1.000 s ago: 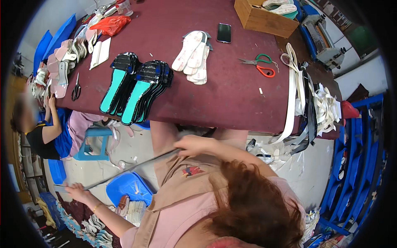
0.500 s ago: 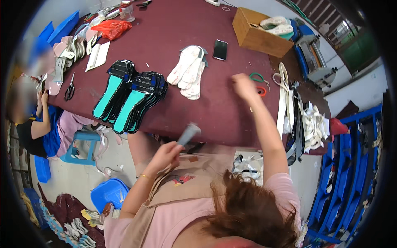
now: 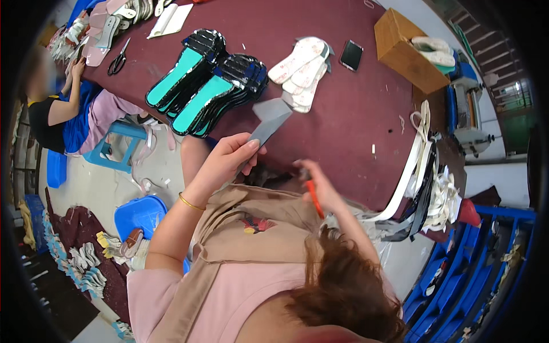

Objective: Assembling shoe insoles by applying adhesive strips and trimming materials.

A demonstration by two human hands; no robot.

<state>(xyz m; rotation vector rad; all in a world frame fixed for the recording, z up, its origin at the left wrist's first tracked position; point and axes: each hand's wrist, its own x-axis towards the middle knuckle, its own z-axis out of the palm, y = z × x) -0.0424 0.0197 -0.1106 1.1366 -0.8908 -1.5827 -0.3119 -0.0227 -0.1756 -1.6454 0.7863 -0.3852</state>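
The left hand pinches a grey strip at frame centre, over the table edge. The right hand is closed around red scissors just right of it. With blades this close, fingers could get nicked; the limp strip may fold.

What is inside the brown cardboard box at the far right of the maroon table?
The cardboard box on the maroon table holds pale sole pieces stacked at its open top, with a green edge beneath them. Anything deeper is hidden by the box walls.
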